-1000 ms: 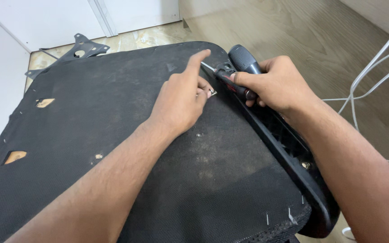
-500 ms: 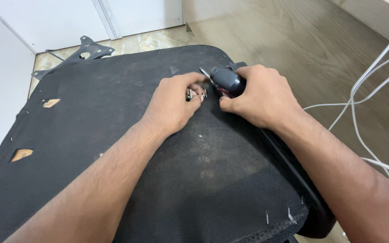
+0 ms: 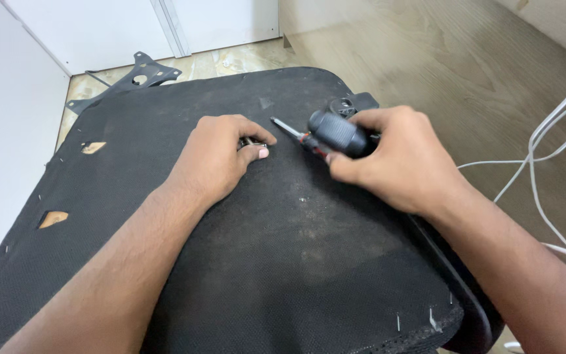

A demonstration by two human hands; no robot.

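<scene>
The right hand [image 3: 404, 160] was wrapped tight around the black handle of a screwdriver [image 3: 332, 134], whose thin metal shaft pointed left and slightly far, its tip hanging just above the black fabric underside of a chair seat [image 3: 283, 262]. The left hand [image 3: 221, 154] lay curled on the fabric just to the left of that tip, fingers folded in over a small metal piece [image 3: 249, 141] pinched at the thumb; how firmly it was held could not be told. Both hands worked near the far right part of the seat, with broad open fabric lying nearer and to the left. The seat's right edge ran close under the right wrist, and beyond it the wooden floor [image 3: 466, 59] opened out, crossed by loose white cables [image 3: 545, 147]. Two small holes [image 3: 54, 218] showed pale wood along the left edge. A black metal bracket [image 3: 135, 78] lay on the tiles past the far edge.
</scene>
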